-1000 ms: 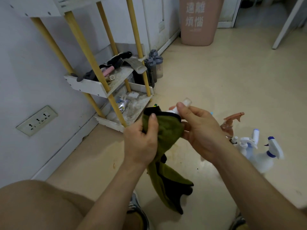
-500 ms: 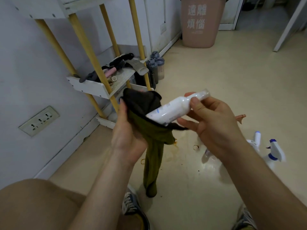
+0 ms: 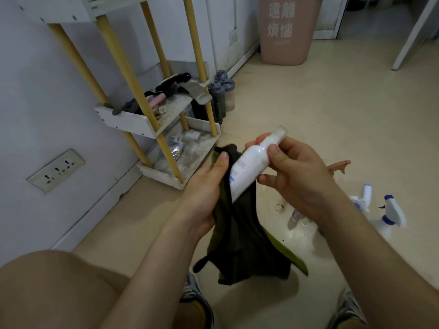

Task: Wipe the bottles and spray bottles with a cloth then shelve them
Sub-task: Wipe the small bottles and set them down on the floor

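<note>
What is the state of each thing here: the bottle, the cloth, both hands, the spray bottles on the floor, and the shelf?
left hand, grips the cloth.
right hand, pinches the white bottle near its neck.
white bottle, capped, tilted, lower end inside the cloth.
cloth, hangs loose below the left hand.
spray bottles, stand on the floor, not yet shelved.
shelf, dusty, holds clutter.
</note>
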